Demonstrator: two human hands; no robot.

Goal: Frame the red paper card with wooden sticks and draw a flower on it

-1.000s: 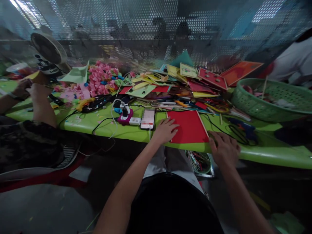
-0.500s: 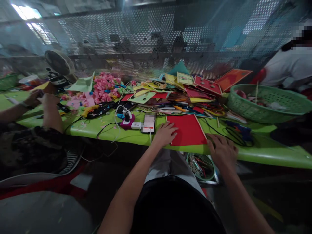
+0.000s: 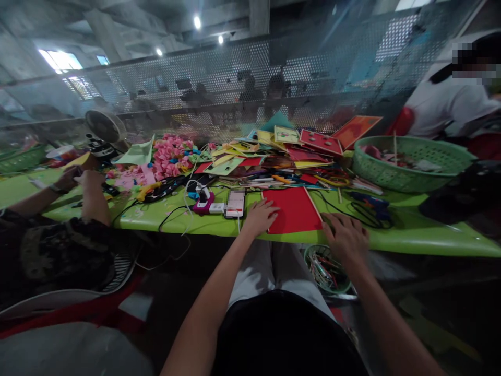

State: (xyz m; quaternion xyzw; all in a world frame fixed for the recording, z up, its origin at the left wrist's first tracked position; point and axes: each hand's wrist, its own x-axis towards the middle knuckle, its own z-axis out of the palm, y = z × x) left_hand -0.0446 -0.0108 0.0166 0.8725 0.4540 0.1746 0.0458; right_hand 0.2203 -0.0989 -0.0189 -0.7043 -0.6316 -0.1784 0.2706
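A red square panel [image 3: 294, 210] with pale strips along its left and right sides lies flat at the table's front edge. Resting on its left side is my left hand [image 3: 260, 216], fingers stretched out and apart. My right hand [image 3: 346, 235] lies at the panel's right edge, fingers extended over the green tabletop, the thumb side by the pale strip. Neither hand grips anything. Just left of my left hand is a phone [image 3: 235, 203] with a white cable, beside a purple power adapter [image 3: 204, 202].
Behind the panel stands a heap of coloured cards [image 3: 250, 151]. Pink paper pieces [image 3: 172, 154] and a fan [image 3: 105, 127] are further left. At right are a green basket [image 3: 415, 167] and a blue glue gun [image 3: 370, 204]. A co-worker's hands [image 3: 80, 177] work at far left.
The camera view has tilted up and turned slightly right, so the scene sits shifted. Both hands stay at the same sides of the red panel.
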